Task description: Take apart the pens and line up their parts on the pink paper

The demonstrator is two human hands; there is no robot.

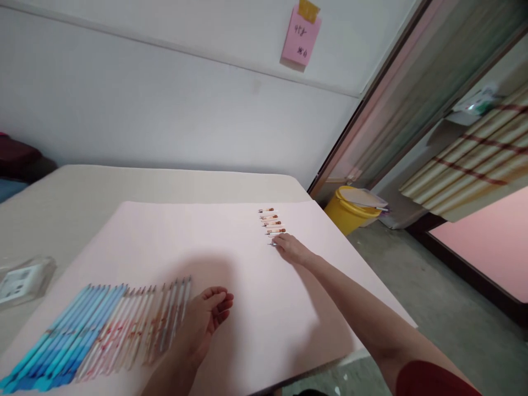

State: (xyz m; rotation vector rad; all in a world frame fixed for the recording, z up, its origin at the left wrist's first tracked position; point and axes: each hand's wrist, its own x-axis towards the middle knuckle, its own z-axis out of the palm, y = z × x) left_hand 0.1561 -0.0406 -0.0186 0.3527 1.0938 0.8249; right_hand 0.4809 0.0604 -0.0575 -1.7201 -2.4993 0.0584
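Observation:
My right hand reaches far across the pink sheet to a short row of small brown-and-white pen pieces. Its fingers are pinched on a thin piece at the near end of that row. My left hand rests palm up on the sheet with fingers loosely curled, holding nothing. It lies just right of a long row of pens, blue ones at the left, pinkish and clear ones nearer the hand.
The sheet covers a beige table against a white wall. A clear plastic box sits at the left edge. A yellow bin stands on the floor past the table's right corner. A pink note hangs on the wall.

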